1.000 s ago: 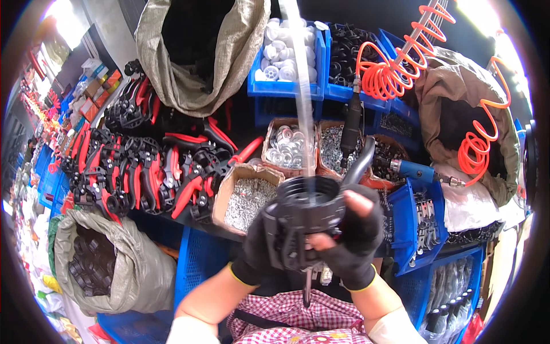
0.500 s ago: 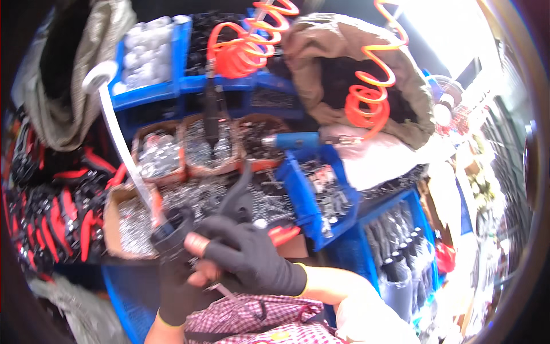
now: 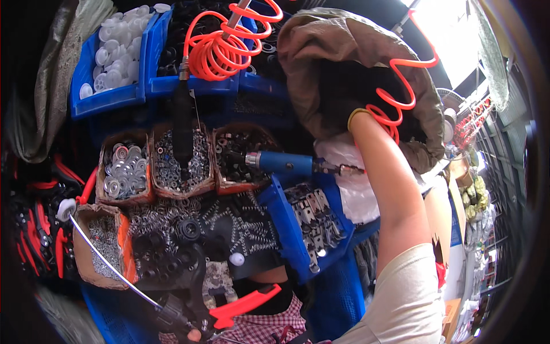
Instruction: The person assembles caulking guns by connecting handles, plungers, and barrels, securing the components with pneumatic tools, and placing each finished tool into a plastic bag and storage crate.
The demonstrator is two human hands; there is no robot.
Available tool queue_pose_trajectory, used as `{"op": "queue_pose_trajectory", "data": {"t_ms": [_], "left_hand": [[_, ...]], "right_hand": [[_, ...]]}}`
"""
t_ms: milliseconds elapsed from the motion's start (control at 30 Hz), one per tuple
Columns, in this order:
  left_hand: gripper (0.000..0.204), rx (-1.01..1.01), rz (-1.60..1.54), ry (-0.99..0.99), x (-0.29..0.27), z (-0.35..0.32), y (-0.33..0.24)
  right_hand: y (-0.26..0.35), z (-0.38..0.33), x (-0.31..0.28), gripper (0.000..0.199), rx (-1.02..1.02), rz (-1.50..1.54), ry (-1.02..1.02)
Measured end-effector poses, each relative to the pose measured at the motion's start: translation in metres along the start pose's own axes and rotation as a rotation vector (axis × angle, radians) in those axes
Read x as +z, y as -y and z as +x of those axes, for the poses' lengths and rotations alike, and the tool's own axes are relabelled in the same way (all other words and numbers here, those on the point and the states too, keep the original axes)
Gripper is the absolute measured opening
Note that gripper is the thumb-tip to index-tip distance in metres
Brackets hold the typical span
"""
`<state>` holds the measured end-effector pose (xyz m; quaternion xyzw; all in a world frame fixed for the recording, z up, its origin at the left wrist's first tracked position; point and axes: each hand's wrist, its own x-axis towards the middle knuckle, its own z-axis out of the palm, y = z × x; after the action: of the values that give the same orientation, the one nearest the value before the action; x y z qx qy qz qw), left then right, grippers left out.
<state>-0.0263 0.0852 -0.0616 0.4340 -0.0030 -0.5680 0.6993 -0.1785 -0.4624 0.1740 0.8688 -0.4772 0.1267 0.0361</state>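
I am now reaching my right hand (image 3: 358, 117) deep into the brown sack (image 3: 321, 46), its grip hidden, no longer at the black-and-red tool (image 3: 229, 307) my left hand (image 3: 192, 332) is holding low down.

We wear a pale short sleeve (image 3: 409, 298), a dark glove with a yellow cuff (image 3: 356, 113), and a red-checked garment (image 3: 269, 327).

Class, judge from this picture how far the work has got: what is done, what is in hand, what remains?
Done: the black-and-red tool is gripped in the left hand. In hand: the right arm reaches into the brown sack, hand hidden. Left: nothing drawn out yet.
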Motion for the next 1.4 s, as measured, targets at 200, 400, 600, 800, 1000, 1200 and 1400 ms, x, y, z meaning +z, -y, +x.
{"op": "queue_pose_trajectory", "data": {"t_ms": [200, 400, 600, 800, 1000, 1200, 1400], "left_hand": [[0.039, 0.055, 0.131, 0.093, 0.013, 0.007, -0.01], [0.052, 0.041, 0.301, 0.063, 0.021, 0.008, -0.021], [0.043, 0.106, 0.327, -0.011, 0.054, 0.021, -0.032], [0.031, 0.122, 0.535, 0.004, 0.072, 0.032, -0.046], [0.038, 0.13, 0.555, -0.004, 0.061, 0.037, -0.048], [0.076, 0.208, -0.133, 0.008, 0.054, 0.03, -0.029], [0.079, 0.419, 0.316, 0.001, 0.069, 0.038, -0.036]], "right_hand": [[-0.003, 0.012, 0.021, 0.018, -0.054, -0.085, -0.116], [-0.003, 0.012, 0.005, 0.019, -0.148, -0.066, -0.112], [-0.021, 0.011, 0.019, 0.02, -0.238, -0.17, -0.229], [-0.099, -0.011, -0.009, 0.02, -0.293, -0.331, -0.356], [0.097, -0.188, -0.016, 0.02, -0.096, 0.999, 0.238], [0.22, -0.291, 0.027, 0.017, 0.379, 1.583, 1.031], [0.218, -0.252, 0.035, 0.021, -0.225, 0.447, 0.426]]}}
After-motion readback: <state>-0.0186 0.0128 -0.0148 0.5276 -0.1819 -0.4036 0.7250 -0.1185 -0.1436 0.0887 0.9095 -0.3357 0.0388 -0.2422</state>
